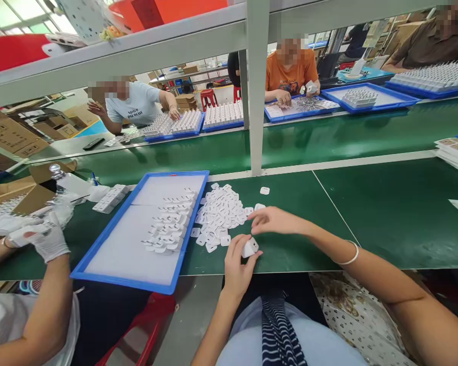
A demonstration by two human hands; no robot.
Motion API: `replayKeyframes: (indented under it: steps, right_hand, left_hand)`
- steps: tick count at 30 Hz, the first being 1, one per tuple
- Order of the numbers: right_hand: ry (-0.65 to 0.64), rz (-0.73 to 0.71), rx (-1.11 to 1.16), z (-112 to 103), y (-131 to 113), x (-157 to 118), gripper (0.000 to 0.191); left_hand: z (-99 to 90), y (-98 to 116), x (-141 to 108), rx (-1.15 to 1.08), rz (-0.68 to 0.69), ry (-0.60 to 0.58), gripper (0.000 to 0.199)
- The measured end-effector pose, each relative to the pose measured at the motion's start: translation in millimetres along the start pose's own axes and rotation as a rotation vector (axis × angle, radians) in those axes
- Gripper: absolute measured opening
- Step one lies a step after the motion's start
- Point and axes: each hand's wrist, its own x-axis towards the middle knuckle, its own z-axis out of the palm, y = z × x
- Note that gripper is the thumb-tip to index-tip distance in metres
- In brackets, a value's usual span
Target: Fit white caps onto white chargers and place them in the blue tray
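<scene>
My left hand (237, 267) is closed around a small white charger housing (250, 247) just above the bench's front edge. The housing's end face, with a small dark slot, points up towards me. My right hand (277, 221) hovers over the bench beyond it, fingers bent and a gap between fingertips and thumb; I see nothing held there. Close to those fingertips lies the right side of a heap of small white square plates (219, 211). Single plates lie loose around the heap, one white plate (264, 190) further back.
Left of the heap a blue-rimmed tray (125, 223) holds rows of white pieces with metal prongs (171, 221). A co-worker's gloved hand (49, 239) works at far left. A metal post (256, 101) rises at the bench's back. Across the green belt, people sit at more trays.
</scene>
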Motion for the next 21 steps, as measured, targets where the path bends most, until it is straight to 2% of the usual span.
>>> replayKeyframes:
  steps: [3,5,10,16,21]
  right_hand:
    - [0.257,0.076,-0.14,-22.2,16.2,17.5,0.038]
    - [0.317,0.086,-0.21,-24.5,20.7,25.1,0.036]
    - [0.241,0.019,-0.332,-5.5,13.9,40.3,0.03]
    - [0.141,0.096,-0.422,5.3,11.3,68.6,0.027]
    - [0.112,0.1,-0.341,0.9,11.0,76.4,0.028]
  left_hand:
    - [-8.0,1.4,1.4,-0.174,-0.247,0.019,0.031]
    - [-12.0,1.2,1.6,-0.256,-0.342,0.021,0.03]
    - [-12.9,-7.9,2.6,-0.452,-0.487,0.061,0.034]
    - [-15.5,-16.5,6.9,-0.552,-0.496,0.077,0.038]
    - [-15.9,-12.1,7.2,-0.604,-0.498,0.102,0.04]
